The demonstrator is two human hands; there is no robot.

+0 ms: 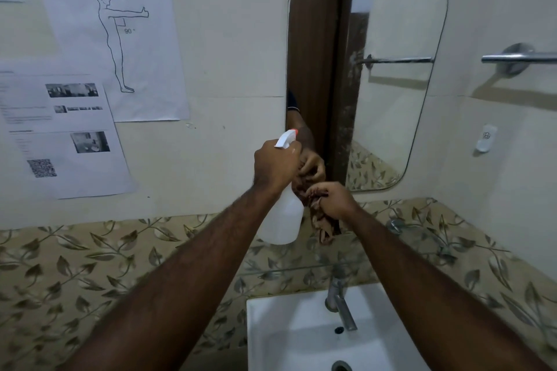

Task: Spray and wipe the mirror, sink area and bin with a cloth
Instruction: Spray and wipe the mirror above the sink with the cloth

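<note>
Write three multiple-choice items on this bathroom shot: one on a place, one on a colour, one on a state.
1. The papers hang where? A right of the mirror; B left of the mirror; C below it.
2. The spray bottle is? A white; B blue; C green.
3. The right hand is? A open and empty; B flat on the mirror; C gripping the cloth.
Answers: 1 B, taped to the wall left of it. 2 A, whitish below the left hand. 3 C, its fingers curl round the bunched cloth.
</note>
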